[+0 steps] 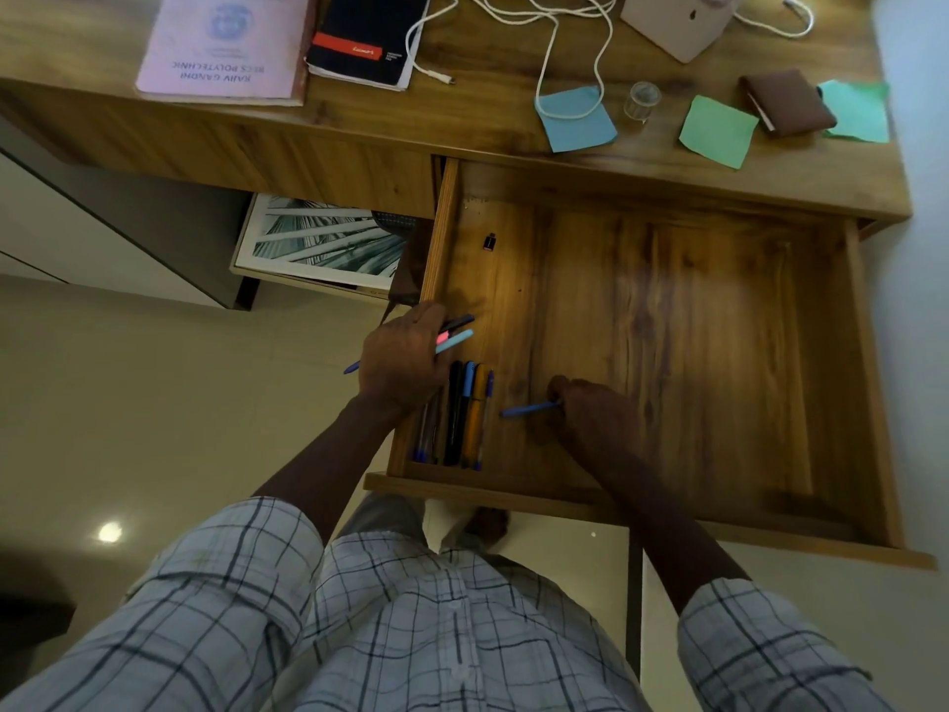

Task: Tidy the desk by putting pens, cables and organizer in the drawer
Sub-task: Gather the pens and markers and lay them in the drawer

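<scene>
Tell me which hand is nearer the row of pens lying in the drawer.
Left. The left hand, gripping several pens, hovers right over the upper end of the row of pens. The right hand holds a blue pen just to the row's right.

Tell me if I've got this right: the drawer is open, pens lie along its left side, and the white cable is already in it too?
Not quite. The head view shows the white cable on the desk, not in the drawer. The drawer is open, and pens lie along its left side.
</scene>
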